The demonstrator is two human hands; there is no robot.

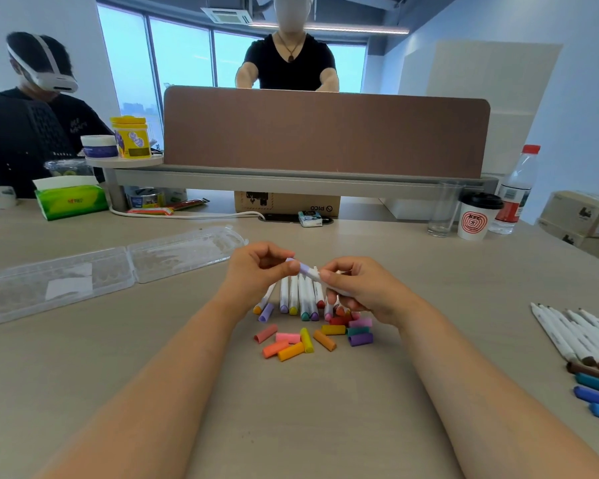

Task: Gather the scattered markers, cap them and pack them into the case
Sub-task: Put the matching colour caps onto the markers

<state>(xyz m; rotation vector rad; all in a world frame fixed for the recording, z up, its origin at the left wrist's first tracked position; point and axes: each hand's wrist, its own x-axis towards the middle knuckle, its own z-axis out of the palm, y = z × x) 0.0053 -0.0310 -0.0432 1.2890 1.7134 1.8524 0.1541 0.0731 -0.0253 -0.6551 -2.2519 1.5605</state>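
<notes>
Left hand [256, 271]: pinching lilac cap [304, 268]. Right hand [363, 292]: pinching marker [316, 274]. Risk of missed tip, cap dropping into loose caps [301, 340] at 6 o'clock, if pushed askew.

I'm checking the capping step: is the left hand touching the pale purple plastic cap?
Touching. The head view shows the left hand pinching the pale purple plastic cap between thumb and forefinger, with no gap visible.
</notes>
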